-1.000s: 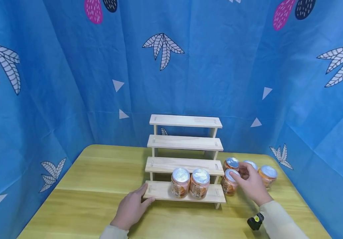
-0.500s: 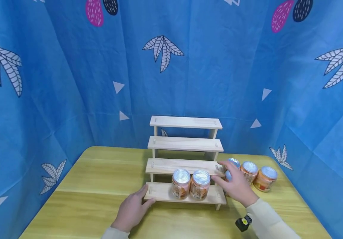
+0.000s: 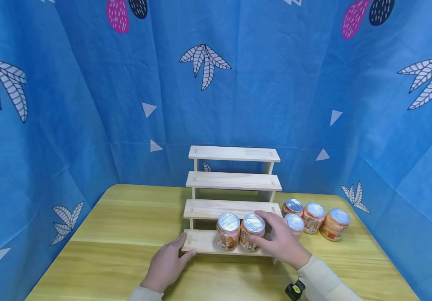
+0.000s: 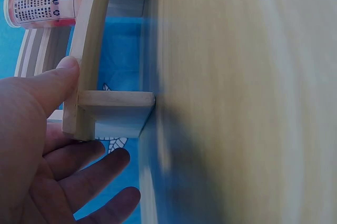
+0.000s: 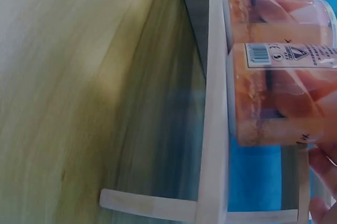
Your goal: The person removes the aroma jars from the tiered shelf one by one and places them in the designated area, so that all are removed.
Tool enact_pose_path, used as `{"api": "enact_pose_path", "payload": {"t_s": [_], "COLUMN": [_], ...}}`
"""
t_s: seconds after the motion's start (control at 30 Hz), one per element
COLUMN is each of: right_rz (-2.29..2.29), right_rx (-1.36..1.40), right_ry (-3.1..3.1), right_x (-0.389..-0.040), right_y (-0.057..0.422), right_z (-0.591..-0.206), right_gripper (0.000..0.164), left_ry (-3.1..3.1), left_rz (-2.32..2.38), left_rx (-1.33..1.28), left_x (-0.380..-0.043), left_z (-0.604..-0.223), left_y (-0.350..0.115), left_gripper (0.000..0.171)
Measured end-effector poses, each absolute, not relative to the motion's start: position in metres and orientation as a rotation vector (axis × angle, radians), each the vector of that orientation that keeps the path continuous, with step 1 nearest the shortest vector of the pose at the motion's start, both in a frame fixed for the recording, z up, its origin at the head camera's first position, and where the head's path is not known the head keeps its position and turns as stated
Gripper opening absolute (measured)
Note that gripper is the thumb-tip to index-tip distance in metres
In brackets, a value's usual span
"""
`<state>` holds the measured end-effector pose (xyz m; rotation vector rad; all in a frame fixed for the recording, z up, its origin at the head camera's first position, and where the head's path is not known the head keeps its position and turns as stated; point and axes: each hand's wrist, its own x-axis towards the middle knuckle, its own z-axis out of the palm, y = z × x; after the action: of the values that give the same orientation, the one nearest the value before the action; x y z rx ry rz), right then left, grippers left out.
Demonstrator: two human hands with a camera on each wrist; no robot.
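A stepped wooden display stand [image 3: 232, 179] has two orange-labelled jars with silver lids side by side on its lowest shelf [image 3: 202, 239]. At that shelf's left end, my left hand [image 3: 166, 264] holds the board: in the left wrist view the thumb [image 4: 67, 69] lies on its face, the index finger behind it, other fingers spread free. My right hand [image 3: 285, 244] grips the right jar [image 3: 249, 239], index finger at the far side of its lid and thumb at the front. The left jar [image 3: 227, 235] stands right beside it. In the right wrist view fingers show at the gripped jar [image 5: 284, 98].
Several more silver-lidded jars stand on the wooden table [image 3: 133, 221] to the right of the stand, among them an outer one [image 3: 334, 228] and a near one [image 3: 295, 223] partly hidden by my right hand. A blue patterned curtain [image 3: 216, 117] encloses the back and sides.
My right hand has moved left from the jars on the table to the right jar on the lowest shelf and taken hold of it. The left hand stays at the shelf end.
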<state>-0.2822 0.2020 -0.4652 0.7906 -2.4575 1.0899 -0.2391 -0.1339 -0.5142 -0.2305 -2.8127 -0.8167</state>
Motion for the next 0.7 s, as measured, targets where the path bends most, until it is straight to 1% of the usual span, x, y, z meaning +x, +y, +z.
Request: {"api": "enact_pose_path", "payload": {"t_s": [0.3,0.57,0.7], "right_rz": [1.022,1.173,1.12], "right_rx": [0.718,0.556,0.491], "right_ry": [-2.543,-2.624,-2.66], "right_x": [-0.2835,-0.2838,-0.2835], "right_y": [0.2,0.1995,0.2027], "right_z": [-0.4682,-0.4638,-0.4625], "right_gripper": [0.086,0.082,0.082], "left_ry": [-2.807,-2.813,-2.816], "left_rz": [-0.819,-0.808,-0.812], "left_rx": [-0.234,-0.235,-0.234], "left_x": [-0.2401,-0.2401,-0.2399], "left_z": [-0.5151,-0.5142,-0.5127], "left_y": [-0.1343,-0.1334,-0.1331], "left_gripper": [0.07,0.071,0.071]}}
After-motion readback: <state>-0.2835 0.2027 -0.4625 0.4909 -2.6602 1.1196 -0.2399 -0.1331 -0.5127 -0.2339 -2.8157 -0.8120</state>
